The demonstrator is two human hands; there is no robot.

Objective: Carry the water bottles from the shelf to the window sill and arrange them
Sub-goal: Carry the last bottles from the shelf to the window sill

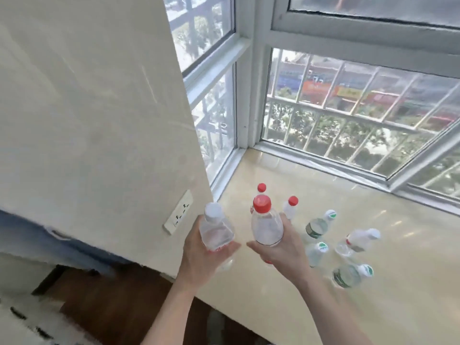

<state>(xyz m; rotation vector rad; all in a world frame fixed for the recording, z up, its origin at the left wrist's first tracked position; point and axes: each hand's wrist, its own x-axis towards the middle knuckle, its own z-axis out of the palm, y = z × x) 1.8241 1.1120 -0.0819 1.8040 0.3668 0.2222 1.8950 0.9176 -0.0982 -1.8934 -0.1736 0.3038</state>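
Daylight floods a white-framed corner window [245, 95] w/ a white metal grille [331, 113] outside; green trees [321, 130] & red-and-orange shop signs [323, 87] show blurred thru the glass. A glossy beige stone window sill [398, 257] runs below, reflecting the light. At left, a cream plastered wall [87, 108] carries a white rectangular power socket [178, 212] nr its lower edge. Below: dark brown wood floor [119, 302] & a white rug w/ black marks [22, 329], bottom-left corner. Something blue [29, 235] beneath the wall is too blurred to identify.
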